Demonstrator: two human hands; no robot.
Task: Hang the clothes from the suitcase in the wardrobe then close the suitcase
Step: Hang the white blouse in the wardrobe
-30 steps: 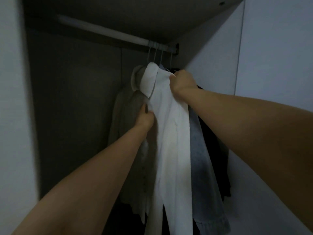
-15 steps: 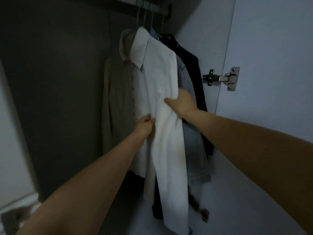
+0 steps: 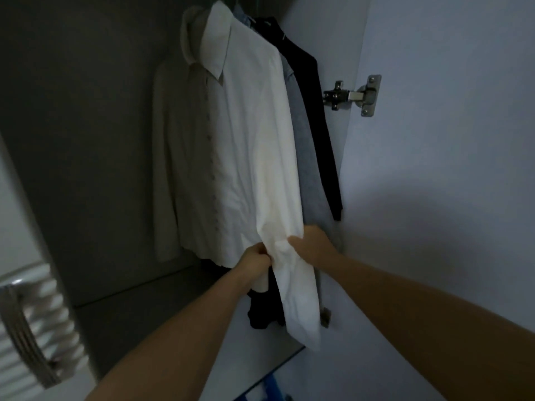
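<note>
Both forearms (image 3: 179,337) bare, no sleeves, no jewellery

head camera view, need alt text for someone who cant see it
Both hands grip the lower part of a white shirt hanging in an open wardrobe, the left hand bunching its hem and the right hand holding the sleeve. A beige shirt hangs to its left, a grey garment and a black garment to its right, by a metal door hinge.
</note>
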